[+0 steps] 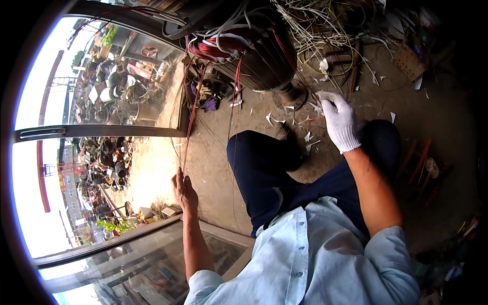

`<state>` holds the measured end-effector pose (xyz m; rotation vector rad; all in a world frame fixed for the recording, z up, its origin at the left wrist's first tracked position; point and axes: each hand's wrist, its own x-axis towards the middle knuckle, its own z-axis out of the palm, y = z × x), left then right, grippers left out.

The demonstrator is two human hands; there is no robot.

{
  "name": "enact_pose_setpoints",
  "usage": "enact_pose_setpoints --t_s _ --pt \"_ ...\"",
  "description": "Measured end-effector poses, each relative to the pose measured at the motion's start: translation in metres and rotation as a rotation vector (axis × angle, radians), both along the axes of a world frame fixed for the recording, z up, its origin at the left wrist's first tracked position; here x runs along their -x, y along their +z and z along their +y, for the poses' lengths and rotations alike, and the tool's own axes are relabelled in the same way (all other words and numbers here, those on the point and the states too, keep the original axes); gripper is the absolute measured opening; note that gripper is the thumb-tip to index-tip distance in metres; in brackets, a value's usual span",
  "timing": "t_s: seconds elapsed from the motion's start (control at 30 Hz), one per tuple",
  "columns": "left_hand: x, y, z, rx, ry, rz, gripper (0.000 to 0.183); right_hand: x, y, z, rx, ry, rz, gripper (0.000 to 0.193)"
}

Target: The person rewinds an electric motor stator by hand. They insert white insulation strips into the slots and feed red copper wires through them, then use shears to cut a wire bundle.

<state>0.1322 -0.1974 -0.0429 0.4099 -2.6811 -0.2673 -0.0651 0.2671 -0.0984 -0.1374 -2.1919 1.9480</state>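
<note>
My bare left hand (185,192) is raised beside the doorway, its thumb and fingers closed at the lower end of long red wires (191,119). These wires run up to a tangled red and grey wire bundle (216,47) draped over a dark slatted drum-like object (264,61). My right hand (339,119), in a white knitted glove, is on the other side, above my right knee. Its fingertips pinch together around the end of thin dark red wires (301,75) that come down from the drum. More red strands (237,79) hang loose between my hands.
A heap of pale stripped cable (320,30) lies at the far right. White scraps (309,137) litter the concrete floor (213,152). A perforated board (409,62) and a small reddish wooden stool (421,161) stand right. Glass door frames (101,131) border the left, with scrap piles outside.
</note>
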Motion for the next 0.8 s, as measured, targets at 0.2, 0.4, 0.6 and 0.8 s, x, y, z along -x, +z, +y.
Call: enact_pose_setpoints --t_s 0.2,0.4,0.6,0.8 --pt "0.117 0.066 0.139 0.019 -0.397 0.261 0.06 0.004 -0.002 0.019 0.002 -0.014 0.036 0.024" --pt "0.245 0.064 0.237 -0.611 -0.441 0.176 0.048 -0.004 0.013 0.022 -0.063 0.068 -0.058 0.024" --pt "0.217 0.035 0.216 -0.359 -0.352 0.372 0.016 -0.016 -0.021 0.044 -0.058 0.072 -0.188 0.026" --pt "0.081 -0.013 0.152 -0.243 -0.377 0.267 0.022 -0.017 -0.018 0.033 0.039 0.115 -0.265 0.024"
